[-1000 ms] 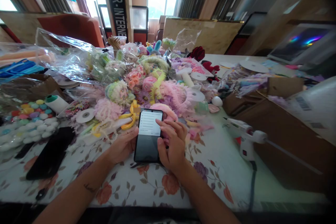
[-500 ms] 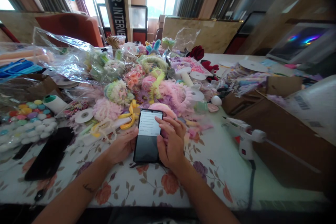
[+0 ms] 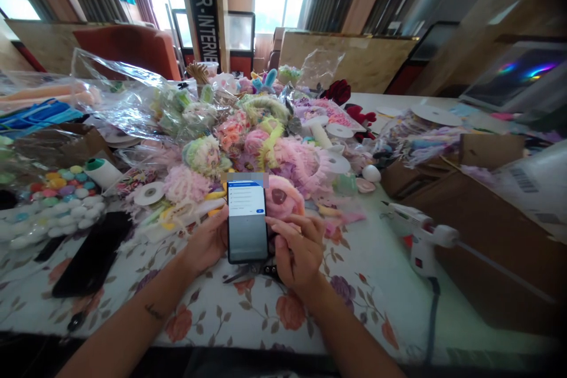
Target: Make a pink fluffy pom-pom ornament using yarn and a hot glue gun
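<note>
A smartphone [image 3: 247, 239] with a lit screen is held upright in my left hand [image 3: 207, 237], whose fingers close around its left edge. Lines of text and a small blue button show on the screen's white panel. My right hand [image 3: 299, 248] holds nothing. Its index finger reaches to the phone's right edge, and the other fingers are loosely bent. Behind the phone rests a pink fluffy piece [image 3: 283, 196] with a heart-shaped brown patch. Beneath the phone, a dark metal tool [image 3: 241, 274] lies on the flowered tablecloth [image 3: 212, 313], partly hidden.
A second dark phone [image 3: 93, 257] lies at left beside bagged pompoms [image 3: 66, 207]. Fluffy craft pieces [image 3: 248, 124], spools and clear wrap pile up across the middle. At right are a white glue gun [image 3: 419, 236] with its cord and a cardboard box [image 3: 496, 260].
My right index finger has moved off the screen, down to the phone's right edge. A blue button and header now show on the screen. The view has shifted slightly left.
</note>
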The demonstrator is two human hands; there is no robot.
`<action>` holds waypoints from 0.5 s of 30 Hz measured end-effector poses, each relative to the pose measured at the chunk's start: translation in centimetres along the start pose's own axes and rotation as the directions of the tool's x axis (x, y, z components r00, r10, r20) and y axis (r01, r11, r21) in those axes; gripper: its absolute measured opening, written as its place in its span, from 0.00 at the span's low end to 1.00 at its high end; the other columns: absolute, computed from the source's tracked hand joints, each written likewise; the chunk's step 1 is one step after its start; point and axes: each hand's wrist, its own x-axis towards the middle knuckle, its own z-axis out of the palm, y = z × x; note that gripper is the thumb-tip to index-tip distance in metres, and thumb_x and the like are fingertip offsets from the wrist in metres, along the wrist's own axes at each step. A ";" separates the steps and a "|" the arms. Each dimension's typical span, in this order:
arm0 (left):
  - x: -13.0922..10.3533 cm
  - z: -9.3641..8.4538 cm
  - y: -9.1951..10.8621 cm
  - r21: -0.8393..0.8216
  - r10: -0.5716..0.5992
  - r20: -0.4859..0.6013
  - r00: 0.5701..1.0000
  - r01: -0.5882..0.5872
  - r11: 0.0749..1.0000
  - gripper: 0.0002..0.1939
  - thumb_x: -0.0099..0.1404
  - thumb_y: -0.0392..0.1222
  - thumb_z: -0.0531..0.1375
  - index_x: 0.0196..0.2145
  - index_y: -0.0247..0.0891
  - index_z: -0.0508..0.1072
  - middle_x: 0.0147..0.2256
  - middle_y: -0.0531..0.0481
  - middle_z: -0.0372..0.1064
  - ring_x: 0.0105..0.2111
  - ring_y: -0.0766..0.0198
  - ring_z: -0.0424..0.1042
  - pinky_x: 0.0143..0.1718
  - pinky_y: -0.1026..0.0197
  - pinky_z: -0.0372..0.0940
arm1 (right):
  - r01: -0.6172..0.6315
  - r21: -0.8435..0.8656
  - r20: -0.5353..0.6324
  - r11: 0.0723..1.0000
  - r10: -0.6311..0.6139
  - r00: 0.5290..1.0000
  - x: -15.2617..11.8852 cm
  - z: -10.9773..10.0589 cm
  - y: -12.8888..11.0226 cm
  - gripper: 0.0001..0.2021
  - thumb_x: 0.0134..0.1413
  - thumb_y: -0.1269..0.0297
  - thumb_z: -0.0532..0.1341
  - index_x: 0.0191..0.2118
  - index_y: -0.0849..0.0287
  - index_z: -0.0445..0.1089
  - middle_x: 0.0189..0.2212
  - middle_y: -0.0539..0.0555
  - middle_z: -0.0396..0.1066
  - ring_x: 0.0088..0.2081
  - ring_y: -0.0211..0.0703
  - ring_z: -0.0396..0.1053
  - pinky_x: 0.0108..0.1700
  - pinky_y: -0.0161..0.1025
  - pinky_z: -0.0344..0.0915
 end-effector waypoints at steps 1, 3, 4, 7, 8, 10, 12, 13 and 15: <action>0.0 0.1 0.1 -0.012 0.010 -0.014 1.000 -0.010 1.000 0.23 0.72 0.47 0.59 0.60 0.35 0.73 0.51 0.39 0.79 0.53 0.47 0.77 0.60 0.47 0.68 | 0.002 0.009 0.017 1.000 -0.002 1.000 0.0 0.0 0.0 0.17 0.56 0.78 0.56 0.49 0.55 0.70 0.40 0.53 0.83 0.40 0.49 0.75 0.46 0.51 0.61; 0.0 0.1 0.2 -0.027 0.021 -0.034 0.999 -0.022 0.999 0.24 0.72 0.47 0.58 0.62 0.35 0.71 0.51 0.39 0.79 0.54 0.47 0.77 0.60 0.47 0.67 | 0.005 0.027 0.044 1.000 -0.006 0.999 0.1 0.1 -0.1 0.18 0.57 0.79 0.56 0.50 0.56 0.70 0.43 0.54 0.83 0.44 0.50 0.76 0.48 0.51 0.61; 0.0 0.2 0.3 -0.030 0.023 -0.038 0.999 -0.024 0.999 0.25 0.72 0.46 0.58 0.63 0.35 0.70 0.52 0.39 0.79 0.55 0.47 0.76 0.61 0.47 0.67 | 0.005 0.030 0.054 1.000 -0.006 0.998 0.2 0.2 -0.1 0.19 0.57 0.79 0.56 0.51 0.56 0.70 0.44 0.55 0.83 0.46 0.51 0.76 0.49 0.52 0.60; 0.0 0.1 0.2 -0.034 0.016 -0.013 1.000 -0.016 0.999 0.26 0.72 0.46 0.59 0.65 0.36 0.69 0.54 0.39 0.78 0.55 0.47 0.76 0.61 0.46 0.67 | -0.015 0.017 0.086 1.000 0.013 0.996 0.1 0.4 0.0 0.21 0.59 0.78 0.55 0.56 0.56 0.69 0.45 0.55 0.82 0.48 0.52 0.75 0.52 0.53 0.59; 0.0 0.0 0.2 -0.034 0.009 0.000 1.000 -0.009 0.999 0.26 0.72 0.46 0.59 0.65 0.37 0.68 0.54 0.39 0.77 0.55 0.47 0.76 0.61 0.46 0.67 | -0.025 0.013 0.099 1.000 0.024 0.995 0.1 0.5 0.0 0.22 0.59 0.77 0.55 0.57 0.56 0.69 0.44 0.54 0.83 0.48 0.52 0.75 0.52 0.52 0.59; 0.0 0.0 0.1 -0.032 0.003 0.010 1.000 -0.003 0.999 0.26 0.72 0.46 0.59 0.65 0.37 0.69 0.54 0.39 0.77 0.55 0.47 0.76 0.61 0.46 0.67 | -0.039 0.010 0.113 0.999 0.038 0.993 0.1 0.5 0.1 0.23 0.59 0.77 0.55 0.58 0.55 0.69 0.42 0.53 0.83 0.47 0.51 0.75 0.52 0.52 0.59; 0.0 0.0 0.1 -0.026 0.003 -0.003 1.000 -0.003 1.000 0.26 0.72 0.46 0.59 0.64 0.37 0.69 0.53 0.39 0.78 0.55 0.47 0.76 0.61 0.47 0.67 | -0.043 0.018 0.101 0.999 0.041 0.994 0.0 0.4 0.1 0.21 0.59 0.77 0.55 0.56 0.55 0.70 0.42 0.53 0.83 0.45 0.51 0.75 0.51 0.52 0.60; 0.0 0.0 0.2 -0.022 0.004 -0.015 1.000 -0.004 1.000 0.25 0.71 0.46 0.60 0.63 0.36 0.71 0.52 0.39 0.79 0.55 0.47 0.76 0.60 0.47 0.67 | -0.044 0.022 0.087 0.999 0.042 0.995 0.0 0.3 0.1 0.20 0.58 0.78 0.55 0.54 0.55 0.70 0.43 0.54 0.82 0.45 0.50 0.75 0.50 0.52 0.61; 0.0 0.1 0.2 -0.014 0.005 -0.040 0.999 -0.006 1.000 0.23 0.71 0.46 0.60 0.60 0.34 0.73 0.50 0.39 0.80 0.53 0.48 0.77 0.59 0.48 0.69 | -0.041 0.028 0.058 0.999 0.040 0.998 0.0 0.2 0.1 0.18 0.58 0.78 0.55 0.51 0.55 0.70 0.44 0.55 0.82 0.43 0.51 0.75 0.49 0.52 0.61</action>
